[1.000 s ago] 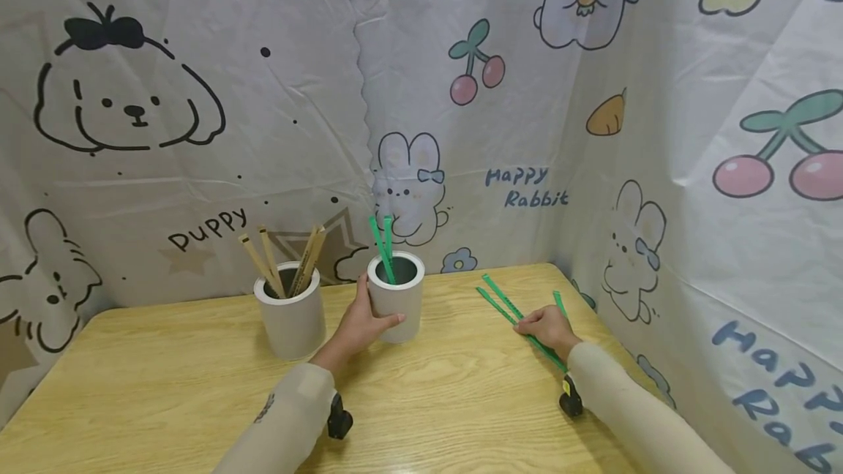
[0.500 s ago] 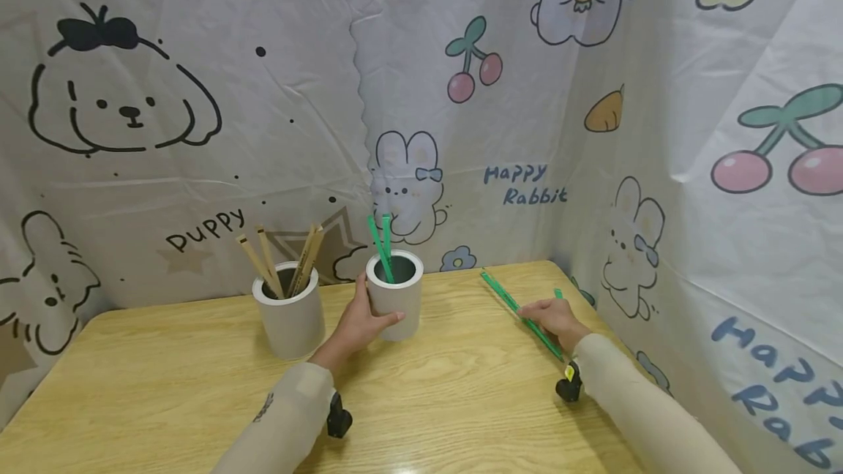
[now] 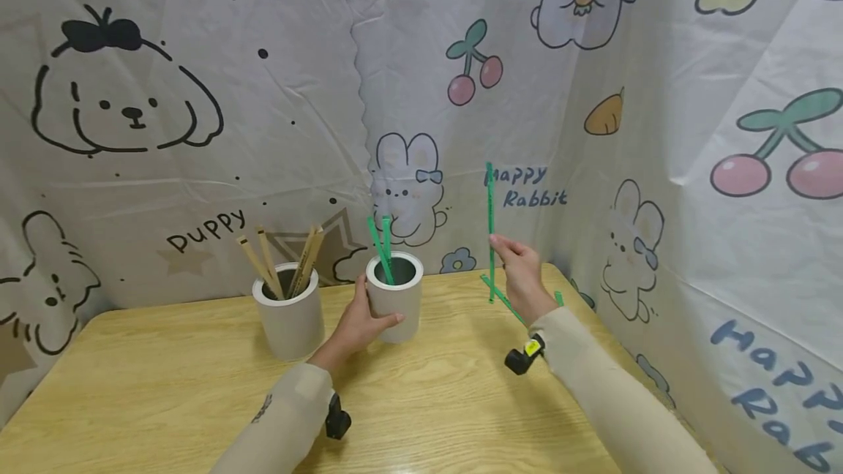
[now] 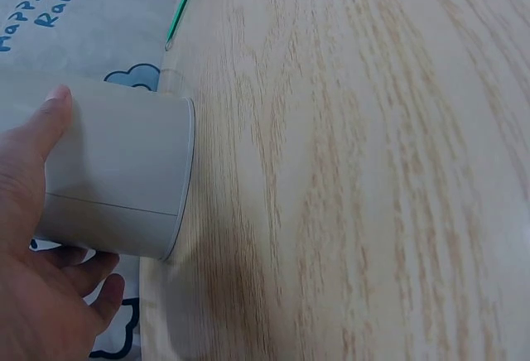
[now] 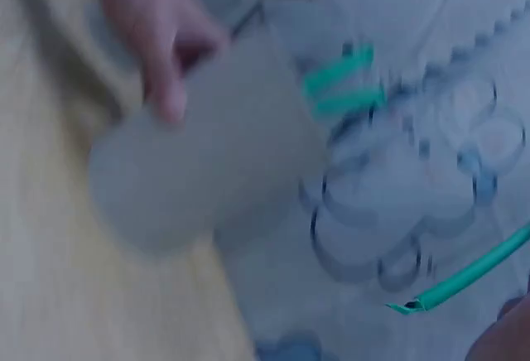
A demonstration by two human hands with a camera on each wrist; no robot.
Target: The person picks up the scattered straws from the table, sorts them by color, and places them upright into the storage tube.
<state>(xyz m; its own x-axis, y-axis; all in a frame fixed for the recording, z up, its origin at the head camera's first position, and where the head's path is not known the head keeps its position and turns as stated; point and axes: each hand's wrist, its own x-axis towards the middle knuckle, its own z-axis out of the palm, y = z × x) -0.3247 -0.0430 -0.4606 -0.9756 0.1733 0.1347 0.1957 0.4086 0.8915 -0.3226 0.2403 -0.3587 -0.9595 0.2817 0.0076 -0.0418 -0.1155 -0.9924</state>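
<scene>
In the head view my left hand (image 3: pixel 358 324) grips the side of a light grey cup (image 3: pixel 405 306), which stands upright on the table. Two green straws (image 3: pixel 380 251), apparently wrapped, lean inside it. My right hand (image 3: pixel 525 280) pinches another green straw (image 3: pixel 490 200) between thumb and fingers, holding it upright above the table, right of the cup. Its flattened lower end (image 5: pixel 414 304) shows in the right wrist view. Behind and below that hand, a green straw (image 3: pixel 503 300) lies on the table, partly hidden. The left wrist view shows my thumb and fingers around the cup (image 4: pixel 124 154).
A second light grey cup (image 3: pixel 290 328) stands to the left, with several tan sticks (image 3: pixel 308 262) in it. A green end (image 3: pixel 559 298) shows right of my right hand. Printed curtains (image 3: pixel 296 123) hang behind and beside the wood-grain table (image 3: pixel 421 415).
My right hand has picked up one green straw from the table, raised it and turned it upright, moving left. My left hand has stayed on the cup.
</scene>
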